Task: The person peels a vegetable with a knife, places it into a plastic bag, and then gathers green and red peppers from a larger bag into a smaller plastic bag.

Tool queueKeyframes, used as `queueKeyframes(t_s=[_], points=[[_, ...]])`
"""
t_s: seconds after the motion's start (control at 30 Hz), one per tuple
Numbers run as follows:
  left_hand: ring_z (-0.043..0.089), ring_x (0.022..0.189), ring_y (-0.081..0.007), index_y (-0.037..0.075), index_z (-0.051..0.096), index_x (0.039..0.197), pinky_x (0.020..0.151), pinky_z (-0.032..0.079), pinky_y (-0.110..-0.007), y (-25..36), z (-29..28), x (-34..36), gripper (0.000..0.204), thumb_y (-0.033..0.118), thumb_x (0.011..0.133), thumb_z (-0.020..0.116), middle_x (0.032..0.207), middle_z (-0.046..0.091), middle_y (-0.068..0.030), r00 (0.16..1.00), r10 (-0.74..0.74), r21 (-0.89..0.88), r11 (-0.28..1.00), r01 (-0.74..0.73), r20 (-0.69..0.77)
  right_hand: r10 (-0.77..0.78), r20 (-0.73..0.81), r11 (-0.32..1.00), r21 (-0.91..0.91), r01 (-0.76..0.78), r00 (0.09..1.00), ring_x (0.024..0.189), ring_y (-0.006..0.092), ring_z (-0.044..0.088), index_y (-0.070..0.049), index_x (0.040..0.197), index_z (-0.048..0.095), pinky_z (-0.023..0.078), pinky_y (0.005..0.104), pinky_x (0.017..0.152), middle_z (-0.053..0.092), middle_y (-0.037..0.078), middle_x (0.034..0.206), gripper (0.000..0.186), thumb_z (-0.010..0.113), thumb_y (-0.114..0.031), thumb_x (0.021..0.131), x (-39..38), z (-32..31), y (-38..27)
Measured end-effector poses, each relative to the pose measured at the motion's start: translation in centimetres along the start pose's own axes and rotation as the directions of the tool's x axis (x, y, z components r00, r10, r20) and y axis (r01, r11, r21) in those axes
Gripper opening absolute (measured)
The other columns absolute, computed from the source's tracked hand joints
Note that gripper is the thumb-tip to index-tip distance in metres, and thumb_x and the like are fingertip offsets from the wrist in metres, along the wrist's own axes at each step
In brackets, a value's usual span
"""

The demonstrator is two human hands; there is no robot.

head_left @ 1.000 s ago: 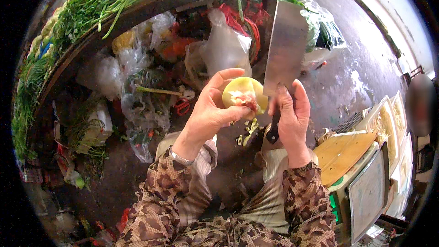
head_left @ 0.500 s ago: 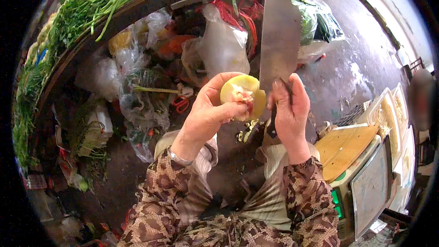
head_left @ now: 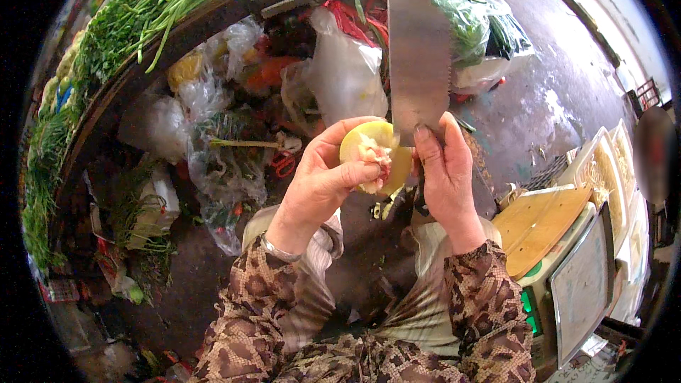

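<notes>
A round yellow-green vegetable piece [head_left: 363, 139] with a pale, pinkish, ragged middle is in my left hand [head_left: 323, 177]. My fingers curl behind it and the thumb presses on its face; I cannot tell its exact kind. My right hand [head_left: 447, 177] is closed around the handle of a broad cleaver [head_left: 420, 57], whose blade points up and away from me. One long edge of the blade is toothed, on the right. The lower left of the blade meets the right side of the piece. Small pale peelings [head_left: 386, 206] lie below, between my knees.
Leafy greens [head_left: 117, 50] fill a raised stand at the left. Plastic bags [head_left: 344, 71] and vegetable scraps cover the floor ahead, with red-handled scissors [head_left: 285, 164]. Bagged green vegetables [head_left: 472, 28] lie beyond the cleaver. A wooden board [head_left: 539, 230], scale [head_left: 582, 284] and white trays [head_left: 603, 163] stand at the right.
The cleaver has shifted left and slightly down, its blade now overlapping the right side of the vegetable piece. The left hand keeps its grip almost in place.
</notes>
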State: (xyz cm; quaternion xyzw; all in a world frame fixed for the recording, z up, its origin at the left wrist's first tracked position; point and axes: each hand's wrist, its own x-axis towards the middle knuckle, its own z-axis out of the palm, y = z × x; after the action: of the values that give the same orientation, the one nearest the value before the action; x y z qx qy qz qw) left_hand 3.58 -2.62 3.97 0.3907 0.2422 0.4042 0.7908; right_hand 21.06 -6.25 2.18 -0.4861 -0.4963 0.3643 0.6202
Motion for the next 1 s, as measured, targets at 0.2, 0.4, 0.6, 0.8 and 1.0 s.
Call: queueKeyframes(t_s=[0.2, 0.4, 0.6, 0.8, 1.0], points=[[0.065, 0.089, -0.0142, -0.003, 0.050, 0.127, 0.080, 0.053, -0.026, 0.3, -0.6, -0.3, 0.051, 0.001, 0.080, 0.068, 0.101, 0.066, -0.0083, 0.999, -0.039, 0.019, 0.999, 0.038, 0.037, -0.023, 0.094, 0.998, -0.059, 0.028, 0.995, 0.067, 0.0099, 0.041, -0.002, 0.095, 0.046, 0.040, 0.0259, 0.059, 0.051, 0.005, 0.075, 0.011, 0.051, -0.012, 0.098, -0.1, -0.1, -0.3], [0.064, 0.087, -0.0141, -0.004, 0.050, 0.127, 0.078, 0.052, -0.025, 0.6, -1.1, -0.5, 0.050, 0.002, 0.080, 0.068, 0.100, 0.066, -0.0089, 0.998, -0.032, 0.024, 0.999, 0.031, 0.062, 0.095, 0.216, 0.995, -0.031, -0.091, 0.972, 0.067, 0.0137, 0.045, -0.002, 0.098, 0.047, 0.043, 0.0298, 0.061, 0.052, 0.008, 0.075, 0.012, 0.051, -0.013, 0.098, 0.0, 0.0, -0.9], [0.064, 0.088, -0.0135, -0.002, 0.051, 0.126, 0.078, 0.052, -0.026, -0.2, -1.3, -0.2, 0.050, 0.002, 0.080, 0.070, 0.101, 0.066, -0.0081, 0.999, -0.024, 0.000, 1.000, 0.024, 0.037, 0.019, 0.115, 0.957, -0.289, 0.015, 0.993, 0.073, 0.0410, 0.056, -0.001, 0.102, 0.044, 0.045, 0.0434, 0.063, 0.058, 0.023, 0.080, 0.018, 0.051, -0.017, 0.097, -0.1, 0.7, -0.1], [0.064, 0.087, -0.0120, -0.001, 0.052, 0.123, 0.079, 0.053, -0.025, -1.4, -0.8, 0.4, 0.046, 0.003, 0.081, 0.070, 0.102, 0.065, -0.0063, 0.998, -0.028, 0.018, 0.999, 0.029, -0.050, 0.029, 0.026, 0.839, -0.543, -0.010, 0.999, 0.078, 0.0489, 0.058, -0.001, 0.105, 0.042, 0.043, 0.0547, 0.063, 0.061, 0.028, 0.080, 0.023, 0.049, -0.021, 0.097, -0.4, 1.0, -0.4], [0.063, 0.089, -0.0114, -0.001, 0.052, 0.123, 0.079, 0.052, -0.025, -1.9, -0.6, 0.6, 0.044, 0.004, 0.083, 0.069, 0.103, 0.064, -0.0056, 0.997, 0.001, 0.075, 0.997, 0.005, -0.074, 0.045, -0.012, 0.790, -0.611, -0.043, 0.999, 0.076, 0.0483, 0.059, -0.001, 0.104, 0.043, 0.044, 0.0554, 0.063, 0.061, 0.027, 0.078, 0.025, 0.048, -0.024, 0.097, -0.5, 1.0, -0.5]])
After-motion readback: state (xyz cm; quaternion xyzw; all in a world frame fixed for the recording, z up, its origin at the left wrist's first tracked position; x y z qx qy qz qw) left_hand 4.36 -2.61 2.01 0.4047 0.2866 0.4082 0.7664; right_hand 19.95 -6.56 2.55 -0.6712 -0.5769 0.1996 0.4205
